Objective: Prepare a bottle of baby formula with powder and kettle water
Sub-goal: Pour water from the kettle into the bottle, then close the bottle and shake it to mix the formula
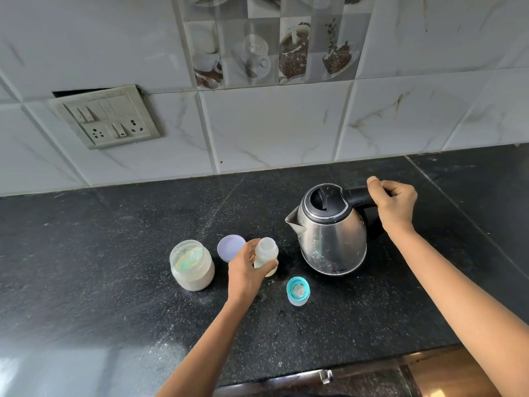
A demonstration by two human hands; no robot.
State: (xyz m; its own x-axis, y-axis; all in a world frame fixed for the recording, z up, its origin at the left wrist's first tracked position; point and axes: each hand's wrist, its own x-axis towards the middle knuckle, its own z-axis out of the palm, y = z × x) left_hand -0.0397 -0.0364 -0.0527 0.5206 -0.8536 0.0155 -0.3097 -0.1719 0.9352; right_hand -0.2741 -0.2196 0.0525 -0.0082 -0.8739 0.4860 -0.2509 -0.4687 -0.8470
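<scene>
A small clear baby bottle stands upright and uncapped on the black counter. My left hand grips it round the lower body. Right of it stands a steel kettle with a black lid, spout pointing left toward the bottle. My right hand grips the kettle's black handle. The bottle's teal nipple cap stands on the counter in front of the kettle. A clear jar of white powder sits open to the left with a scoop inside, its lilac lid lying behind the bottle.
A tiled wall rises behind the counter, with a switch and socket plate at the left. The counter's front edge runs along the bottom, with a drawer front below it. Specks of powder dust the counter around the jar.
</scene>
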